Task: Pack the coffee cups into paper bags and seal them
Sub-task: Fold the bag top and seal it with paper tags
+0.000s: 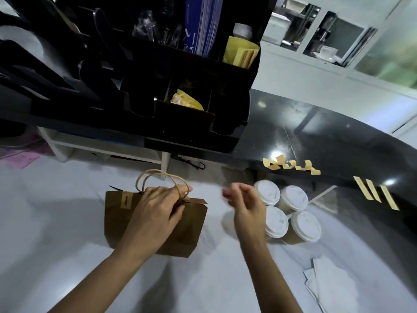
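Note:
A brown paper bag (117, 220) with twine handles (155, 175) stands on the white counter, and one strip of tape crosses its top edge at the left. My left hand (158, 206) grips the bag's folded top and a handle loop. To its right my right hand (243, 204) hovers in the air, blurred, fingers loosely curled and holding nothing. Just right of that hand stand several coffee cups (293, 197) with white lids, close together.
Three tape strips (375, 193) hang from the edge of the black raised counter (316, 136); curled backing scraps (291, 164) lie on it. A black organiser (180, 71) with cutlery and packets sits at the back. Crumpled white paper (329, 281) lies at the front right.

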`<control>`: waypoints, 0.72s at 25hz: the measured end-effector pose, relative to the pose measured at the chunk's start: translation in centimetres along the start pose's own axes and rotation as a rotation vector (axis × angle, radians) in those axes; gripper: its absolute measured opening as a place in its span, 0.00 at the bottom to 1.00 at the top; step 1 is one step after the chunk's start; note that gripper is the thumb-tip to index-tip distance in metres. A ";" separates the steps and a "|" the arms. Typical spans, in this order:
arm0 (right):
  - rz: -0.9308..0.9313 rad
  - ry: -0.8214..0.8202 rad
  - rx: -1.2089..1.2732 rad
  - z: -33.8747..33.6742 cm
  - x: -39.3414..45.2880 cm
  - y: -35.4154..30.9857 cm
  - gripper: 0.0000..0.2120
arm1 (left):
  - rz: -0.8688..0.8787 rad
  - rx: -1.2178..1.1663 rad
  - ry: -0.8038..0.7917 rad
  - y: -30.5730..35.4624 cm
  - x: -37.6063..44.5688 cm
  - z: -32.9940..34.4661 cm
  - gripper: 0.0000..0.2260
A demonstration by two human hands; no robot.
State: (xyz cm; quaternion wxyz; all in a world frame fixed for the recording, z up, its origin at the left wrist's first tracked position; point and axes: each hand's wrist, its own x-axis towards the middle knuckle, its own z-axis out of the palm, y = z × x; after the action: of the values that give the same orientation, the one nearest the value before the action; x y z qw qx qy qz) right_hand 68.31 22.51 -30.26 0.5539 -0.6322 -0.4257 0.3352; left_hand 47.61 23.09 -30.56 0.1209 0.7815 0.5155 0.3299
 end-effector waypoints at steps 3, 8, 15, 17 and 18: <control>0.503 0.235 0.379 -3.5 4.9 -0.6 0.22 | -0.002 -0.036 0.007 -0.2 0.1 0.2 0.20; 0.724 0.157 0.582 -7.2 9.3 -0.6 0.22 | -0.001 -0.045 0.012 -0.2 0.1 0.4 0.20; 0.765 0.076 0.420 -7.0 10.7 -1.8 0.06 | -0.025 -0.051 0.000 -0.2 -0.1 0.3 0.17; 0.768 0.073 0.398 -7.1 10.9 -2.0 0.06 | -0.022 -0.048 0.007 -0.1 -0.3 0.3 0.17; 0.762 0.068 0.395 -7.0 11.1 -2.2 0.07 | -0.024 -0.050 0.009 -0.2 -0.3 0.3 0.17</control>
State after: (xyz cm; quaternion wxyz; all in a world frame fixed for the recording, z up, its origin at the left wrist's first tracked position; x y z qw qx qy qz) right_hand 78.79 29.72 -26.45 0.5147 -0.6365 -0.0709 0.5700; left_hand 47.60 22.94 -31.04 0.1417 0.7706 0.5170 0.3448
